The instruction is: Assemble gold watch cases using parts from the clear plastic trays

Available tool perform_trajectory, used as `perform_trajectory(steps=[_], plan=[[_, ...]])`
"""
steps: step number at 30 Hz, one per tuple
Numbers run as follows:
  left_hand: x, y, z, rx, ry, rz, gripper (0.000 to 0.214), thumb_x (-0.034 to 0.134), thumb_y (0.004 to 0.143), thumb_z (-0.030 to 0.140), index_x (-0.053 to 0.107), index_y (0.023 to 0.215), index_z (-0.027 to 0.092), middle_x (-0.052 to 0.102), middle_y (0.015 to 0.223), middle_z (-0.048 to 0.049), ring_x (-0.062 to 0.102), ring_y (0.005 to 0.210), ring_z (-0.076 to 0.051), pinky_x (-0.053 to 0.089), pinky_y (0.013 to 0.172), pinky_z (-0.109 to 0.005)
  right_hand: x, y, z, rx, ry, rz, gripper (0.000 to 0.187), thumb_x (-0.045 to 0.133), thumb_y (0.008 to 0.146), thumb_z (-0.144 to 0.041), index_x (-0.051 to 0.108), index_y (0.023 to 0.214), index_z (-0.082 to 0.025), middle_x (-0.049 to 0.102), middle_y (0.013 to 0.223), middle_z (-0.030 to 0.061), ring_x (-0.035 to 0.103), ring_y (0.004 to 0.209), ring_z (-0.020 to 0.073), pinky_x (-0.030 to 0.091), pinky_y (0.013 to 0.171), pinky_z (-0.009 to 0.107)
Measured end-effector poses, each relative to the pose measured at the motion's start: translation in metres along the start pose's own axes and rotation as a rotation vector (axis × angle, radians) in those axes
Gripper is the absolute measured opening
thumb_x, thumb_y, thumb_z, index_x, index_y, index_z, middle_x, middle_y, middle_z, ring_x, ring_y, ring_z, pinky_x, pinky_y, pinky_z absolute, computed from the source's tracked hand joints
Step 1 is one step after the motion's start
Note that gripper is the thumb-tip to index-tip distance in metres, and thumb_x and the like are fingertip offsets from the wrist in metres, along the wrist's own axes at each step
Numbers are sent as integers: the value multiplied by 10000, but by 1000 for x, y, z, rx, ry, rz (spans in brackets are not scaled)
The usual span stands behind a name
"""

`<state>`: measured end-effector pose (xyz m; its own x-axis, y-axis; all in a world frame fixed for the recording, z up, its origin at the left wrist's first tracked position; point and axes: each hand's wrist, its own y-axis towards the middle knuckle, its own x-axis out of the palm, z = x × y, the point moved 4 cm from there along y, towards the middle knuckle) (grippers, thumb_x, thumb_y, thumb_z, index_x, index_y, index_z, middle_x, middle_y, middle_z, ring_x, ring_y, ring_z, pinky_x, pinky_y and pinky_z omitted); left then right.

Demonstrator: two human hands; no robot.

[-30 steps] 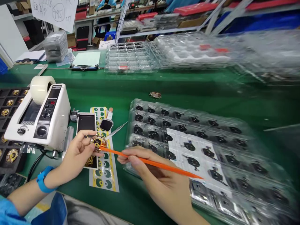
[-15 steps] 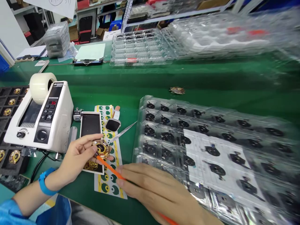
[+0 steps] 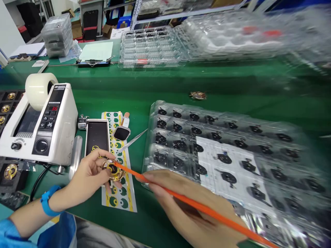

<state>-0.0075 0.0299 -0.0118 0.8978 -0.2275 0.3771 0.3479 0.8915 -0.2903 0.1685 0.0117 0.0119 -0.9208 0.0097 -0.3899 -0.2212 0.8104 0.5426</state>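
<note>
My left hand [image 3: 90,174] is closed round the edge of a round gold watch case [image 3: 119,175] with a dark centre, fingers beneath and thumb on the near side. My right hand [image 3: 201,193] pinches a long, slim orange stick-like tool [image 3: 222,217]. Its tip touches or hovers just over the upper part of the case; which, I cannot tell. Under and behind the left hand lies a white-edged black tray [image 3: 97,136] with some gold pieces, partly hidden. Beside it is a sheet of yellow and dark-green stickers [image 3: 123,198].
A white tape dispenser [image 3: 62,124] stands left, near a black foam tray of gold round parts [image 3: 10,171]. A smartwatch [image 3: 122,133] and pointed tweezers [image 3: 133,140] lie beyond my hands. Clear plastic trays [image 3: 178,146] of black parts fill the right. A small metal part [image 3: 198,95] lies behind.
The tool's tip has moved from the case's lower left edge to its upper part. My right hand has rolled, showing more of the tool. The case has come slightly nearer me.
</note>
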Motion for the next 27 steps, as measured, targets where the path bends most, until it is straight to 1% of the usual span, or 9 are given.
perform_trajectory(steps=[3, 5, 7, 10, 15, 18, 22, 25, 27], plan=[[0, -2, -1, -16, 40, -46, 152, 641, 823, 174, 580, 962, 175, 672, 763, 1, 716, 619, -146, 548, 492, -170, -1, 3, 9, 162, 75, 40, 87, 604, 922, -267, 691, 911, -266, 745, 757, 2, 712, 654, 168, 612, 589, 262], [1, -3, -2, -34, 81, -67, 154, 611, 831, 155, 611, 984, 172, 689, 836, -14, 725, 683, -147, 586, 578, -197, -2, 6, 15, 286, 137, 62, 168, 612, 917, -359, 704, 836, -243, 736, 694, 9, 703, 588, 168, 609, 542, 254], [2, -3, -4, -66, 119, -71, 182, 610, 811, 129, 642, 985, 172, 693, 859, -12, 726, 731, -147, 602, 636, -211, -2, 8, 19, 367, 205, 95, 254, 626, 896, -437, 710, 767, -234, 718, 630, 5, 689, 536, 162, 600, 502, 241], [3, -2, -6, -122, 124, -51, 224, 654, 734, 85, 656, 941, 170, 689, 783, 9, 724, 727, -149, 598, 623, -201, 0, 10, 23, 422, 289, 122, 296, 666, 855, -471, 710, 688, -231, 703, 598, 3, 672, 511, 147, 577, 475, 216], [3, 1, -7, -168, 46, -36, 273, 663, 671, 34, 639, 910, 164, 717, 774, 2, 742, 718, -172, 579, 585, -183, 4, 11, 28, 519, 484, 169, 268, 715, 814, -468, 723, 716, -218, 698, 587, 7, 666, 505, 142, 573, 501, 216], [2, 2, -6, -170, 24, -8, 287, 644, 662, 12, 649, 909, 159, 725, 778, 0, 750, 743, -178, 572, 584, -162, 1, 12, 28, 514, 582, 229, 259, 750, 778, -468, 728, 713, -218, 686, 562, 6, 649, 481, 139, 545, 470, 211], [2, 2, -4, -150, -26, 56, 322, 642, 640, -7, 656, 918, 154, 713, 782, 16, 752, 741, -175, 591, 609, -169, -3, 7, 29, 478, 534, 281, 188, 723, 821, -427, 748, 787, -244, 702, 609, 9, 659, 526, 138, 537, 514, 219], [3, 1, -2, -99, -62, 77, 285, 671, 646, 7, 637, 887, 155, 693, 775, 30, 751, 710, -171, 591, 586, -166, -4, 1, 27, 380, 435, 316, 115, 651, 899, -346, 743, 893, -278, 708, 677, 5, 664, 598, 146, 539, 579, 255], [3, 1, -1, -70, -67, 76, 234, 689, 665, 33, 613, 849, 156, 678, 735, 36, 745, 670, -162, 578, 546, -155, -5, -3, 24, 270, 374, 321, 132, 596, 938, -293, 728, 945, -295, 698, 712, 5, 649, 636, 150, 524, 599, 277]])
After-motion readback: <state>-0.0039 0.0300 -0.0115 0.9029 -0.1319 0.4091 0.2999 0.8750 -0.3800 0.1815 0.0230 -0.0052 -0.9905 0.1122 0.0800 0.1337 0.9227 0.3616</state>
